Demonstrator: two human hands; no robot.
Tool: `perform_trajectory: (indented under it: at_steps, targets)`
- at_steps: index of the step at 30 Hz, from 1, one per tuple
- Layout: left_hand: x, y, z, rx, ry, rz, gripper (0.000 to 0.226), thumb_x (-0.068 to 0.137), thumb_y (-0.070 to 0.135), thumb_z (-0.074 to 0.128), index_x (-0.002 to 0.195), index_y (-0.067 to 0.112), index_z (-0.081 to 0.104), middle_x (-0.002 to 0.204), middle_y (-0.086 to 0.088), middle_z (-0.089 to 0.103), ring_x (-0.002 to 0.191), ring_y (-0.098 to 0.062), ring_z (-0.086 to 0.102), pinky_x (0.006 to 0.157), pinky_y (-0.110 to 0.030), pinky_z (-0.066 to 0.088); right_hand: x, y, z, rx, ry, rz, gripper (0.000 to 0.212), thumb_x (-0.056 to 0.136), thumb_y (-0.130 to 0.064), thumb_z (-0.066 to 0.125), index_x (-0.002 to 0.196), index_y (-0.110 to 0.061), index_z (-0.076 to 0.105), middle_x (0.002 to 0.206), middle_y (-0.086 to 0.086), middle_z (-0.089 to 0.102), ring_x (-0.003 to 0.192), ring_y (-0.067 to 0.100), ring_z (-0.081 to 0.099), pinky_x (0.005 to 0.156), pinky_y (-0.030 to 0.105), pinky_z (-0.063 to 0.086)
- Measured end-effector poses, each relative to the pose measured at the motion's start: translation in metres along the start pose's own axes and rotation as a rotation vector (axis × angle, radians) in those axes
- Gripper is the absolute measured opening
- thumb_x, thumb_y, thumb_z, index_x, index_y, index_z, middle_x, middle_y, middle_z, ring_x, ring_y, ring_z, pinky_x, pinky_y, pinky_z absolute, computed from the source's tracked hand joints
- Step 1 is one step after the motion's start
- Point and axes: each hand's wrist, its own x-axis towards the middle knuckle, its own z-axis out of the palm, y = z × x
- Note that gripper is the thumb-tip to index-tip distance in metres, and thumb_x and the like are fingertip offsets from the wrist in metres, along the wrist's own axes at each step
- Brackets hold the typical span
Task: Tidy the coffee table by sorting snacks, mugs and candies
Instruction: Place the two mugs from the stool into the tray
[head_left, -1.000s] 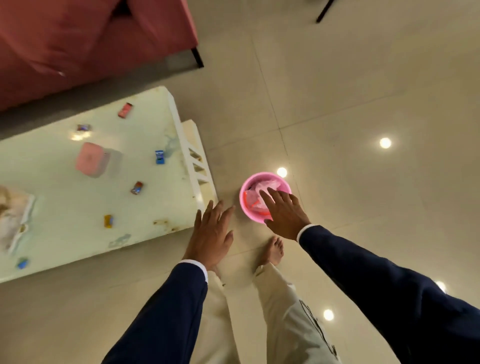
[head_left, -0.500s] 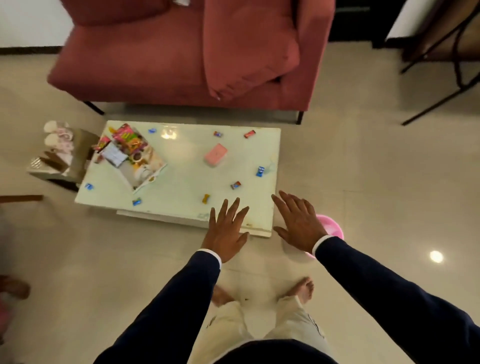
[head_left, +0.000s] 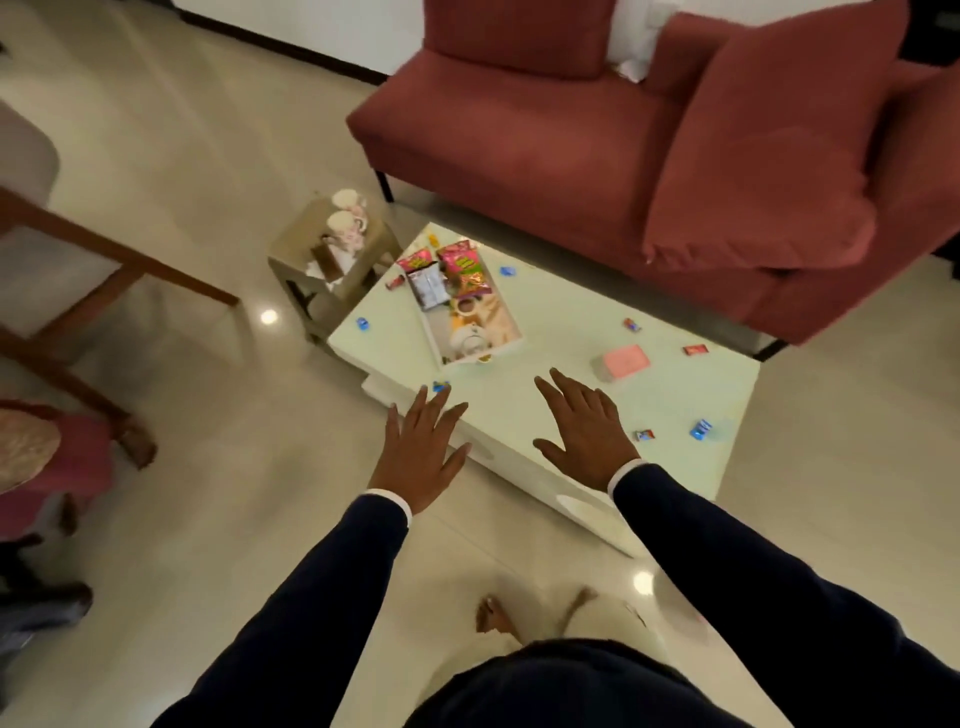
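A: Head view, entry one. Where do the hands sit?

B: Left hand (head_left: 422, 451) is flat, palm down, fingers spread, holding nothing. It hovers over the near left corner of the coffee table (head_left: 571, 384), fingertips close to a blue candy (head_left: 441, 386) at that edge. Right hand (head_left: 584, 423) is likewise spread and empty, above the table's near side. Contact with the top cannot be judged for either hand.

A: Snacks?

B: A white tray (head_left: 511, 340) lies toward the table's far left. The snack packets (head_left: 462, 267), pink and green, rest at its far end, with a grey packet (head_left: 428, 288) beside them. A white mug (head_left: 470, 340) sits inside the tray's near end.

A: Loose candies?

B: Scattered on the tabletop, well apart. One blue piece (head_left: 362, 323) at the left edge, another blue piece (head_left: 507, 270) near the tray's far side. A red candy (head_left: 695, 349) and a small wrapped one (head_left: 631, 325) lie toward the sofa side. A red-blue candy (head_left: 643, 435) rests just right of the right hand, a blue wrapper (head_left: 701, 429) farther right. A pink box (head_left: 622, 361) stands beyond the right hand.

A: Surroundings?

B: A small side stool (head_left: 291, 249) at the table's far left corner carries floral mugs (head_left: 345, 223). A red sofa (head_left: 571, 130) runs behind the table. Both sleeves are dark navy.
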Motion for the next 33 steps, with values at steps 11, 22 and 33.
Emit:
perform_trajectory:
  at_steps: [11,22,33]
  targets:
    - [0.071,-0.150,-0.037,-0.051,0.060,-0.170,0.059,0.105,0.049,0.037,0.159,0.029,0.024,0.172,0.002,0.006,0.159,-0.025,0.000,0.124,-0.062,0.010,0.193,-0.083,-0.008,-0.009,-0.057,-0.155,0.084,0.094,-0.052,0.057,0.160,-0.024,0.013,0.168,0.005,0.014,0.152,0.029,0.021,0.122,0.053,0.019]
    - [0.195,-0.304,-0.110,-0.124,0.077,-0.305,0.058,0.105,0.048,0.039,0.157,0.027,0.026,0.170,-0.001,0.015,0.159,-0.026,0.007,0.123,-0.062,0.010,0.416,-0.160,-0.045,-0.003,-0.082,-0.257,0.081,0.093,-0.050,0.059,0.158,-0.024,0.017,0.165,0.005,0.021,0.151,0.030,0.025,0.120,0.056,0.024]
    - [0.364,-0.461,-0.123,-0.229,0.009,-0.070,0.044,0.104,0.037,0.046,0.145,0.023,0.044,0.161,-0.002,0.034,0.152,-0.025,0.026,0.121,-0.056,0.023,0.603,-0.204,-0.019,-0.037,-0.134,-0.073,0.076,0.093,-0.047,0.058,0.156,-0.023,0.023,0.164,0.006,0.025,0.147,0.033,0.033,0.117,0.053,0.029]
